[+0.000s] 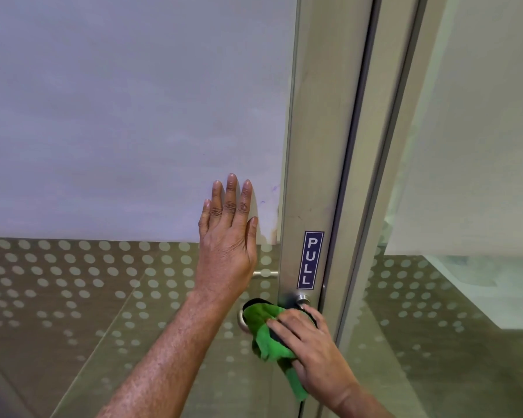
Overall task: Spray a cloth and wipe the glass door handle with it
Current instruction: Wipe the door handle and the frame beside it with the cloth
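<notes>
Head | green cloth [271, 336] and right hand [317, 354] hide handle [242, 319]

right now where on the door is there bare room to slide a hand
Free: frosted glass above and left of the left hand, and the frame above the PULL sticker. Crowded: the handle, under the green cloth and right hand.

Blue PULL sticker [310, 260] sits lower right of centre on the metal door frame [320, 146]; frosted dots [73, 282] cover the bottom left.
</notes>
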Demonstrator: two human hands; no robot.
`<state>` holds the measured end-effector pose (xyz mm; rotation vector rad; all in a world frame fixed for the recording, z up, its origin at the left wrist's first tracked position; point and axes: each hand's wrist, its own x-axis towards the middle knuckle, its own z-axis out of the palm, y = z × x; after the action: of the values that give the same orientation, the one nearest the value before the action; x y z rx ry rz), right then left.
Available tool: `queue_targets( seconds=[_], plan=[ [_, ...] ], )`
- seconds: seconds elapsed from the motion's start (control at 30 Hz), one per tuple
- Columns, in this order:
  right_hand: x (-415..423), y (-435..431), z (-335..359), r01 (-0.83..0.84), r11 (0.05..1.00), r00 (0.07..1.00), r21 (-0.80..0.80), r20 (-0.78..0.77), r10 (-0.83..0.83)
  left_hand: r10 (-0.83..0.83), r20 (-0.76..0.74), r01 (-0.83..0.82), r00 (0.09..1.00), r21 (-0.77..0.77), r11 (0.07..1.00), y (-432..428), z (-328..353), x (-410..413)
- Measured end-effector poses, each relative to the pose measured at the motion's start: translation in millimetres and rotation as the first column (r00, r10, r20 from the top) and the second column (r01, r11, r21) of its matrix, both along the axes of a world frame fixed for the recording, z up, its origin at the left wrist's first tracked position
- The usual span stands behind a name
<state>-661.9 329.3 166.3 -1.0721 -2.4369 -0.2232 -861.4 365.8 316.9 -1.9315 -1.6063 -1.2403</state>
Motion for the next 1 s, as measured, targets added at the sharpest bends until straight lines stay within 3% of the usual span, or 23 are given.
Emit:
queue_targets(
  seconds=[0.13, 0.27, 0.37, 0.43, 0.47, 0.63, 0.8, 0.9, 0.93, 1.0],
  plan=[
    [16.1, 1.2, 0.4, -0.019, 0.995, 0.998, -0.095, -0.066, 0.013, -0.002, -0.005, 0.002, 1.000, -0.005, 1.000, -1.6, 0.5, -2.6],
    [16.5, -5.1, -6.7, -0.005, 0.966, 0.943, -0.259, -0.321, -0.081, -0.005, 0.000, 0.005, 1.000, -0.011, 1.000, -2.3, 1.0, -0.2],
    [-11.1, -16.1, -16.5, 0.055, 0.916, 0.736, -0.398, -0.604, -0.307, -0.002, -0.002, 0.002, 1.000, -0.012, 1.000, -2.6, 0.9, -0.3],
    [-36.2, -27.0, -20.2, 0.095, 0.921, 0.587, -0.379, -0.726, -0.359, -0.004, -0.005, 0.004, 1.000, -0.014, 1.000, -2.7, 1.2, -0.5],
    [-45.9, -33.1, -20.3, 0.120, 0.928, 0.554, -0.353, -0.752, -0.358, -0.006, -0.003, 0.006, 1.000, -0.017, 1.000, -2.9, 1.6, -0.1],
    [-38.4, -40.4, -42.5, 0.195, 0.969, 0.711, -0.154, -0.658, -0.248, -0.003, -0.009, 0.003, 1.000, -0.033, 0.999, -3.8, 1.8, -0.1],
    [-27.3, -46.2, -42.4, 0.095, 0.965, 0.670, -0.243, -0.701, -0.242, 0.002, -0.025, -0.003, 1.000, -0.041, 0.999, -4.5, 3.0, 0.2],
    [-22.2, -53.9, -31.9, -0.007, 0.943, 0.550, -0.333, -0.789, -0.275, 0.003, -0.029, -0.004, 1.000, -0.038, 0.999, -6.7, 4.1, -1.1],
    [-19.9, -56.8, -25.3, -0.072, 0.919, 0.468, -0.387, -0.827, -0.312, -0.001, -0.028, 0.000, 1.000, -0.040, 0.999, -7.9, 4.9, -1.4],
    [-14.1, -59.6, -11.9, -0.229, 0.854, 0.203, -0.467, -0.881, -0.427, -0.014, -0.033, 0.012, 0.999, -0.057, 0.998, -10.7, 6.7, -1.7]
  ],
)
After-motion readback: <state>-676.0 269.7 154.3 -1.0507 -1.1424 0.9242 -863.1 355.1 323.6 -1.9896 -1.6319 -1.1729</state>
